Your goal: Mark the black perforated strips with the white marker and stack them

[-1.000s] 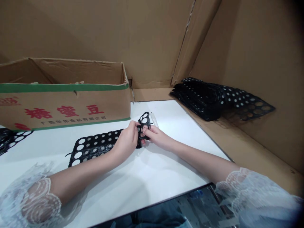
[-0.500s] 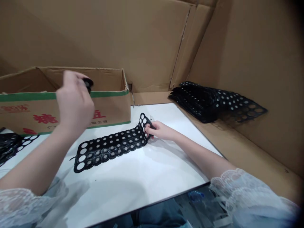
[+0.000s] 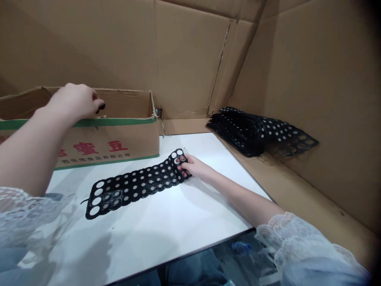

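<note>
Sheet (image 3: 131,181), black, one, perforated in rows of round holes (larger ones across its left end): lying lengthwise on the white desk (image 3: 175,214), clear of the near edge, with its right end bent up towards the far right corner. Right hand (image 3: 197,167): grip narrow, holding that raised end between thumb and fingers. Left hand (image 3: 73,101): raised over the front rim of the box, grip narrow, pinching a small dark piece (image 3: 101,107) (mostly hidden by the fingers). Box (image 3: 101,139), cardboard, open-topped, green-banded, red characters: standing along the desk's far edge, left portion. Pile (image 3: 242,133), black perforated sheets: beyond the desk's right edge, near the far right corner.
</note>
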A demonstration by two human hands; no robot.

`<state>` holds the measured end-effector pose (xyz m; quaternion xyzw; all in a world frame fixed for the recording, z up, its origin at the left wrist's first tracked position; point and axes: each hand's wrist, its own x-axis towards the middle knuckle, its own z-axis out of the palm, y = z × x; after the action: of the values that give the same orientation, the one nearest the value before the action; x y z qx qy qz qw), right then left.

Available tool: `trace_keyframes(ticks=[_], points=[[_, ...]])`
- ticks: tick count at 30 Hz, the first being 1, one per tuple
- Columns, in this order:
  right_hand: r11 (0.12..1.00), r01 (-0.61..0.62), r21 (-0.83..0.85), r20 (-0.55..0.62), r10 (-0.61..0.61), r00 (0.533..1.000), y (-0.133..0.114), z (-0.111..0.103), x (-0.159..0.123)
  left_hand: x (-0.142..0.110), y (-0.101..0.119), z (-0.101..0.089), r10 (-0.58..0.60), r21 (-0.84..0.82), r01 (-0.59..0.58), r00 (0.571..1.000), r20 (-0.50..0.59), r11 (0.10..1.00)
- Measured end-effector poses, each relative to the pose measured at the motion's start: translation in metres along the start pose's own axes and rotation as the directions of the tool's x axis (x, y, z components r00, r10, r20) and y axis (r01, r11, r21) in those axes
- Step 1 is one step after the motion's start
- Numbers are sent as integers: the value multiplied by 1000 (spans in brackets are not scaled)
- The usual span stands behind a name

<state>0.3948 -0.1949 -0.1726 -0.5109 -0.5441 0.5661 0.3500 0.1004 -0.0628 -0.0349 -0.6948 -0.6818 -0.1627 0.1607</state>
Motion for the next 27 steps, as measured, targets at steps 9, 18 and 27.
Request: trace_keyframes(ticks=[9, 18, 27], points=[[996, 75, -44, 56, -73, 996, 11, 1, -1, -8, 10, 1, -15, -72, 14, 1000, -4, 997], [999, 26, 44, 4, -26, 1000, 3, 7, -5, -66, 50, -19, 55, -136, -108, 936, -347, 985], [970, 98, 222, -88, -81, 993, 9, 24, -9, -202, 135, 46, 501, -499, -305, 803, 324, 811]])
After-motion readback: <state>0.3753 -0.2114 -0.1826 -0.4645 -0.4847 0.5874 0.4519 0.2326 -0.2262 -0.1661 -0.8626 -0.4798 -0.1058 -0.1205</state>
